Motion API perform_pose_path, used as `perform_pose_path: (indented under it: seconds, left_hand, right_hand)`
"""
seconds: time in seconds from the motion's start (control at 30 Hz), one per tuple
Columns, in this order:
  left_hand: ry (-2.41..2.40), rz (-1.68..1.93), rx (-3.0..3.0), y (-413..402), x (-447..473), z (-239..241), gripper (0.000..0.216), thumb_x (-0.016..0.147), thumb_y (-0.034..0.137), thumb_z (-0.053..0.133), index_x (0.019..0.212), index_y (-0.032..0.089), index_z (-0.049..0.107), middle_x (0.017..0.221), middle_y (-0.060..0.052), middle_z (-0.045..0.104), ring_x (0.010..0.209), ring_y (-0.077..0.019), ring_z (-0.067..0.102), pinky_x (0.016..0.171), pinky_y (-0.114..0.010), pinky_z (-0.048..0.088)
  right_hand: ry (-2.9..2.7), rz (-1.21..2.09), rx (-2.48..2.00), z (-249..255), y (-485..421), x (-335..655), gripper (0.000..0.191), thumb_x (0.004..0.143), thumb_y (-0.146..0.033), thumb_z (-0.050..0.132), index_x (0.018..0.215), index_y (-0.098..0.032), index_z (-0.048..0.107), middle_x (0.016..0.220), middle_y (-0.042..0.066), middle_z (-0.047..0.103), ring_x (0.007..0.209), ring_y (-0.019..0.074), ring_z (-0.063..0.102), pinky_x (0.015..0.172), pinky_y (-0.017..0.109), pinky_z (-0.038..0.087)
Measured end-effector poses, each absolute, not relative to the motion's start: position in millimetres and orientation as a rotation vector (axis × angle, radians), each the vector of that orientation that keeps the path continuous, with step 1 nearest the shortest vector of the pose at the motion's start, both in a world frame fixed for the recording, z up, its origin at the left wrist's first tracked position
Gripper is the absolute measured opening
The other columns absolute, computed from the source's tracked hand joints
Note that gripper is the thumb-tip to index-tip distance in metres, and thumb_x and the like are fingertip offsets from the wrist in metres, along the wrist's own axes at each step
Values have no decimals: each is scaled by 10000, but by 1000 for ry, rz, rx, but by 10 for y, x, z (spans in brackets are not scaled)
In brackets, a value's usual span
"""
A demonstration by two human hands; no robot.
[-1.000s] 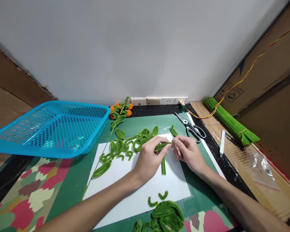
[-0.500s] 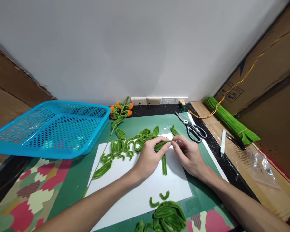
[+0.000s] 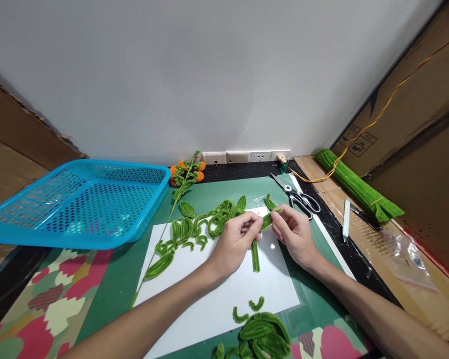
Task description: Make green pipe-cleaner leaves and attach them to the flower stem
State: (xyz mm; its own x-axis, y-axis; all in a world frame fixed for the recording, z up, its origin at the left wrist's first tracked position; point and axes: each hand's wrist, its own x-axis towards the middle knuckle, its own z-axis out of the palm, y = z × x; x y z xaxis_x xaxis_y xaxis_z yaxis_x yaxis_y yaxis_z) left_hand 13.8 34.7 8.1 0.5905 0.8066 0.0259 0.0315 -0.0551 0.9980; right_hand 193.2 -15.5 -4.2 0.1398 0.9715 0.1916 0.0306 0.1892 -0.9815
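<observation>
Between my two hands is a green pipe cleaner leaf (image 3: 267,221). My left hand (image 3: 240,238) pinches its near end, and my right hand (image 3: 292,233) grips the far end with thumb and forefinger. Below them, short straight green pipe cleaners (image 3: 255,257) lie on the white sheet (image 3: 209,289). Left of my left hand are several curled green pipe cleaner pieces (image 3: 183,229). A green stem with leaves (image 3: 160,237) leans along the sheet's left edge. More green leaves (image 3: 265,333) are heaped near the front, beside two small curled bits (image 3: 256,303).
A blue perforated basket (image 3: 108,212) stands at left. Orange flowers (image 3: 199,176) lie by the wall. Scissors (image 3: 298,197) rest behind my right hand. At right are a bundle of green pipe cleaners (image 3: 359,184), a white pen-like tool (image 3: 346,219), a plastic bag (image 3: 411,264) and a yellow-orange cord (image 3: 377,117).
The leaf has turned, its right end now tipped upward in my right hand. My hands have moved slightly apart. A small white spot now shows on the sheet between them.
</observation>
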Motion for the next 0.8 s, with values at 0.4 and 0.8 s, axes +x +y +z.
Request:
perform_pose_path:
  seconds: [0.4,0.8]
  left_hand:
    - [714,692,1438,323,149,135,307,960,428,759,885,186,585,697,60,534,521,-81,492,482,-206,362]
    - [708,648,1417,313,151,111,333,971,492,739,941,180,627,753,30,608,574,-99,550,539,-213,440]
  right_hand:
    - [-1108,1029,-1148,-5,-90,1912,570,964,-602,719,603,-211,515,463,-60,468,408,79,348,426,252,238]
    - [-884,1249,-1002,-137,-1,1991,484,925,-456,774,606,-204,511,458,-69,459,378,67,323,398,220,230]
